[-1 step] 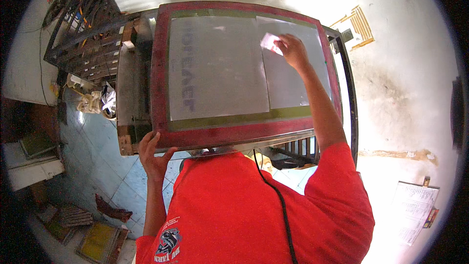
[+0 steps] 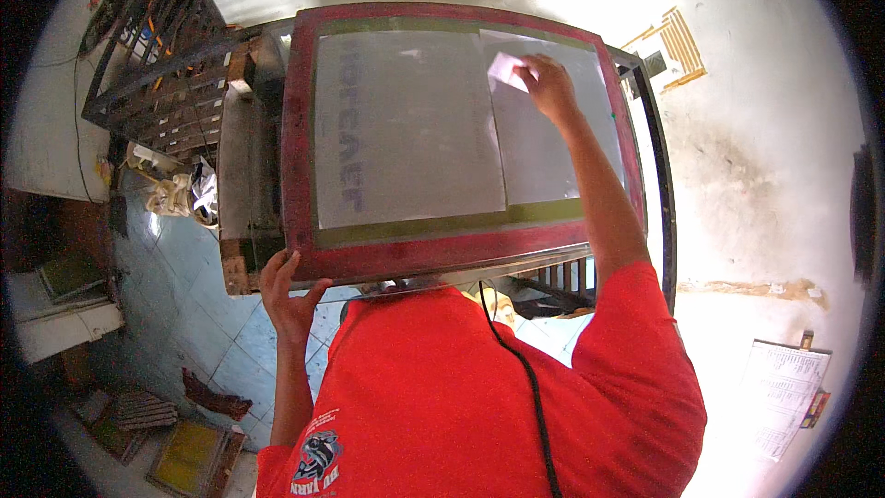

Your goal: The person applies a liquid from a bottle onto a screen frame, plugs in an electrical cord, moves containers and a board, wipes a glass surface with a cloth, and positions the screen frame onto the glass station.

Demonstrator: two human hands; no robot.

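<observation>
A large dark-red wooden frame (image 2: 442,252) with a greenish inner border lies in front of me; it looks like a printing screen. Two pale grey sheets, a larger left sheet (image 2: 406,129) and a narrower right sheet (image 2: 544,157), show inside it and meet right of the middle. My right hand (image 2: 550,89) reaches over the right sheet and pinches a small pinkish-white piece (image 2: 507,71), perhaps folded paper or cloth, near where the sheets meet. At the frame's near left corner my left hand (image 2: 290,295) touches the edge, its thumb and fingers spread.
The frame rests on a dark stand (image 2: 664,194) close to a white wall (image 2: 737,148). To the left are a slatted rack (image 2: 166,115) and a bundle of rags (image 2: 175,194). A clipboard with papers (image 2: 784,397) is at the lower right; small frames (image 2: 189,456) lie lower left.
My right hand and the pale piece have shifted slightly left and away from me. The left hand stays at the corner.
</observation>
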